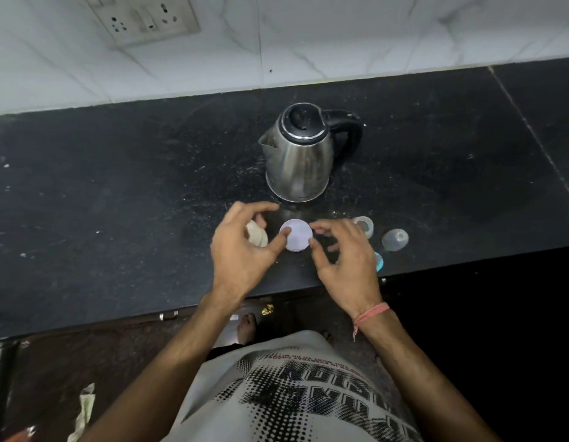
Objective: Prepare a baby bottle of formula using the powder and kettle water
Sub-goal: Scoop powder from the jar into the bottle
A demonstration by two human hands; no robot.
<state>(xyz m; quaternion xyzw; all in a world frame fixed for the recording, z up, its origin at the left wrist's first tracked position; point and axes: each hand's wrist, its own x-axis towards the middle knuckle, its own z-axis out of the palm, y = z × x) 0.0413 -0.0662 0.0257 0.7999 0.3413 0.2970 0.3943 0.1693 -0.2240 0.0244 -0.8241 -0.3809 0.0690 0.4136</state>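
A white round-lidded container [296, 235] stands on the black counter [117, 193] near its front edge. My left hand [245, 247] hovers to its left with fingers spread, and its thumb tip rests on the lid's left rim. My right hand [343, 253] is on the other side, with thumb and forefinger pinching the lid's right edge. Behind the container stands the steel kettle [297, 157], lid closed, black handle to the right. A clear bottle ring [364, 225], a clear dome cap [395, 240] and a teal part [379, 261] lie to the right.
A beige lump [257, 236] sits partly hidden under my left fingers. The white tiled wall carries a socket plate [143, 19] at the back left. The counter's front edge runs just below my wrists, with the floor and my feet beneath.
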